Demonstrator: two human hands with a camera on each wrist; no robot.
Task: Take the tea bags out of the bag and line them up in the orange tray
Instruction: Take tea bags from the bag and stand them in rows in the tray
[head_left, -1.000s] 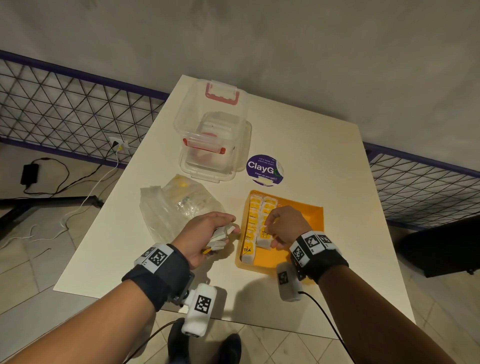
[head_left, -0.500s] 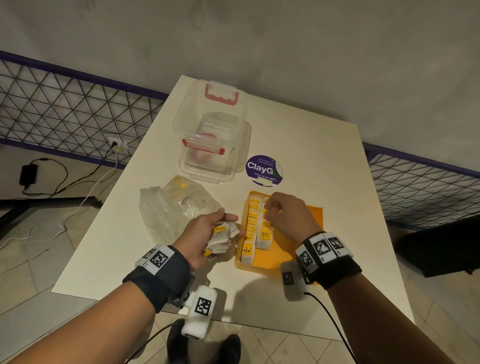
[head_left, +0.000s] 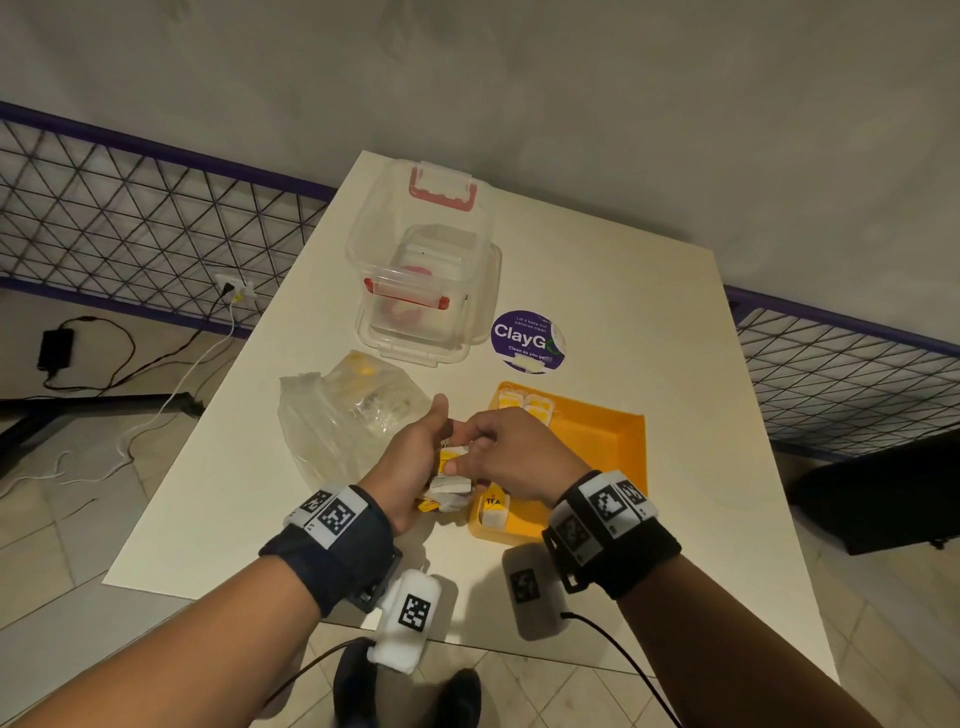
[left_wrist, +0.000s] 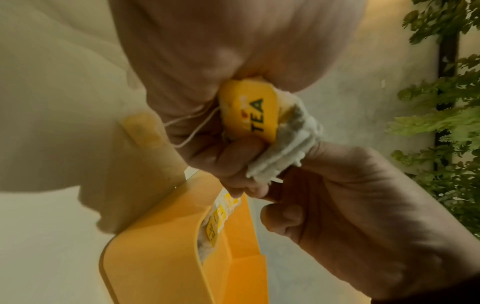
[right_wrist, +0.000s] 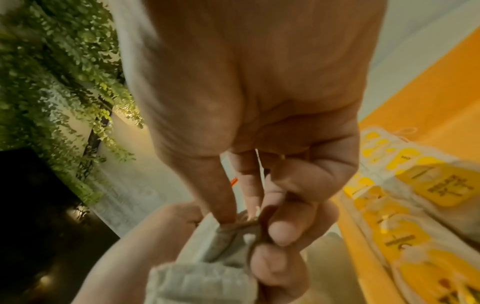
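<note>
My left hand (head_left: 415, 462) grips a small stack of white tea bags with yellow tags (head_left: 451, 486) just left of the orange tray (head_left: 608, 447). A yellow "TEA" tag (left_wrist: 250, 109) and the stack's paper edges (left_wrist: 285, 152) show in the left wrist view. My right hand (head_left: 506, 457) meets the left and pinches the top of one tea bag (right_wrist: 241, 224) between thumb and fingers. Several tea bags (right_wrist: 405, 197) lie in two rows along the tray's left side, partly hidden by my right hand. The crumpled clear plastic bag (head_left: 348, 415) lies to the left.
A clear lidded container with red clips (head_left: 426, 291) stands at the back of the white table (head_left: 649, 332). A round purple sticker (head_left: 527, 340) lies beside it. The tray's right half (head_left: 597, 431) shows bare orange. Wire fencing and floor cables surround the table.
My right hand left the rows in the tray and moved left to the stack in my left hand, where it now pinches a tea bag. My left hand rose slightly.
</note>
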